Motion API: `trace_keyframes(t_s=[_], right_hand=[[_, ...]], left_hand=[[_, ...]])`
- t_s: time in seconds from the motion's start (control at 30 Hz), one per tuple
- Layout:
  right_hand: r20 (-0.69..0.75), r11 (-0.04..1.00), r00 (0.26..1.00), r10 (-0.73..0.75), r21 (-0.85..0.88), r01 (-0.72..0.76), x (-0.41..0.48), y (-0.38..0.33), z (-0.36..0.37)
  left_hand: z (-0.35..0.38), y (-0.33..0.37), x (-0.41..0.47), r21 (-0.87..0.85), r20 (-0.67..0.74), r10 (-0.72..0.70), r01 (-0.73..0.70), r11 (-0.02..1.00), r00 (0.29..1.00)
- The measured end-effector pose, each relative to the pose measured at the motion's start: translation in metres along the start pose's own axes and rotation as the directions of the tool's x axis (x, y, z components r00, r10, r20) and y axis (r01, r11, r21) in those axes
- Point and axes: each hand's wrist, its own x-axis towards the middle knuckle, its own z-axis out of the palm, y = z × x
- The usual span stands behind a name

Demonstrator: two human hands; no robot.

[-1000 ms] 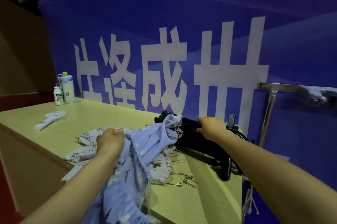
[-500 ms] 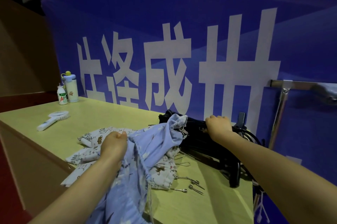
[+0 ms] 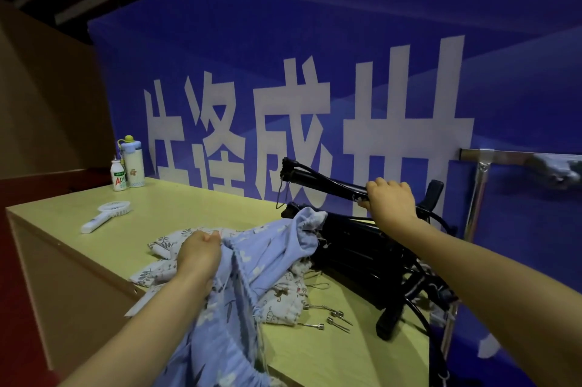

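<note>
My right hand (image 3: 392,204) grips a black plastic hanger (image 3: 324,180) clear of the stack (image 3: 362,248); my left hand (image 3: 198,252) bunches the pale-blue floral garment (image 3: 267,248) (destined for it).

A flask (image 3: 134,163) and small drink bottle (image 3: 118,175) stand far left; a white handheld fan (image 3: 105,216) lies nearer.

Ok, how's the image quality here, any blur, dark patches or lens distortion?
Head view: dim overall, upper left corner nearly black, while the table is evenly lit with no glare. Head view, centre: the left hand gripping the blue cloth and the right hand gripping the black bar look sharp. Head view, edges: forearms stretched by the wide lens, and the metal rail ends in a smear.
</note>
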Motion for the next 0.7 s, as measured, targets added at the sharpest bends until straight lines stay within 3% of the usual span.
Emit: trace_keyframes(t_s=[0.23, 0.4, 0.6, 0.7], right_hand=[[-0.153, 0.996, 0.985, -0.081, -0.049, 0.074, -0.003, 0.005, -0.043], [-0.296, 0.989, 0.946, -0.13, 0.034, 0.146, -0.011, 0.003, -0.078], [-0.352, 0.946, 0.899, -0.262, 0.09, 0.311, -0.036, -0.022, -0.11], [-0.403, 0.907, 0.84, -0.362, 0.058, 0.418, -0.049, -0.037, -0.12]], left_hand=[[-0.005, 0.001, 0.0, -0.001, -0.005, 0.007, -0.007, 1.0, 1.0], [-0.03, 0.005, -0.004, -0.025, -0.085, -0.002, 0.0, 1.0, 0.996], [-0.082, 0.009, -0.01, 0.043, -0.144, -0.047, 0.053, 0.998, 0.988], [-0.105, 0.002, -0.003, 0.021, -0.134, -0.077, 0.08, 0.997, 0.988]])
